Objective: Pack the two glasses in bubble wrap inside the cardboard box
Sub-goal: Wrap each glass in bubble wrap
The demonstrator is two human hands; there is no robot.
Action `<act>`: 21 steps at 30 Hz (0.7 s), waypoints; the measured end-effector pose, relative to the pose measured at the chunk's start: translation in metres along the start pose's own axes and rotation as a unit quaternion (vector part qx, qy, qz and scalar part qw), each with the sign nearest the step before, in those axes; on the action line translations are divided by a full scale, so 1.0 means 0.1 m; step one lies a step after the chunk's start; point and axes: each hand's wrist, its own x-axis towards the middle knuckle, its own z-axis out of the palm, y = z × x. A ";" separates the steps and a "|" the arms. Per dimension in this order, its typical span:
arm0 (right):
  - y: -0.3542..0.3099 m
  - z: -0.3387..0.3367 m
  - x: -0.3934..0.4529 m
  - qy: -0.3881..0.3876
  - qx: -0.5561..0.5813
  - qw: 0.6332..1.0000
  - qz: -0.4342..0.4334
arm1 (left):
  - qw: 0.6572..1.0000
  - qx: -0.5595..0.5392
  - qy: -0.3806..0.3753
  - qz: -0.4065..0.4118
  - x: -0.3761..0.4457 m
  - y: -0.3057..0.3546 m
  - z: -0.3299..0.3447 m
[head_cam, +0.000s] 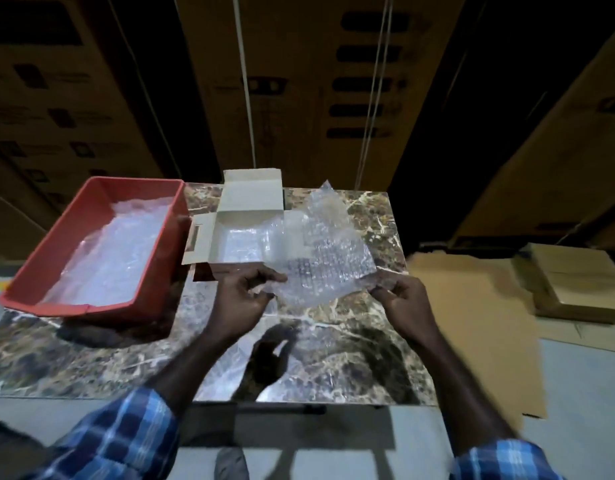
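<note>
While the bubble wrap sheet was pinched at its near corners by the left hand and right hand beside the open cardboard box, it looked featherlight, limp, slippery — best held by its edges; no glasses were discernible.

I hold a clear sheet of bubble wrap by its near corners, one in each pinch, and it slopes up and away from my grip. Just beyond my left fingers stands the small white cardboard box, flaps open, more bubble wrap lying inside. The sheet's left edge overlaps its right side.
</note>
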 end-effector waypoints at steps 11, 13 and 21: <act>0.85 0.05 -0.56 -0.018 -0.122 0.982 0.145 | 0.984 0.150 -0.089 -0.034 -0.81 -0.81 0.50; 0.94 0.08 -0.69 -0.019 -0.135 0.977 0.161 | 0.978 0.168 -0.125 -0.022 -0.89 -0.91 0.51; 1.34 0.14 -1.02 -0.076 -0.227 0.967 0.088 | 0.927 0.275 -0.246 0.068 -0.93 -1.24 0.41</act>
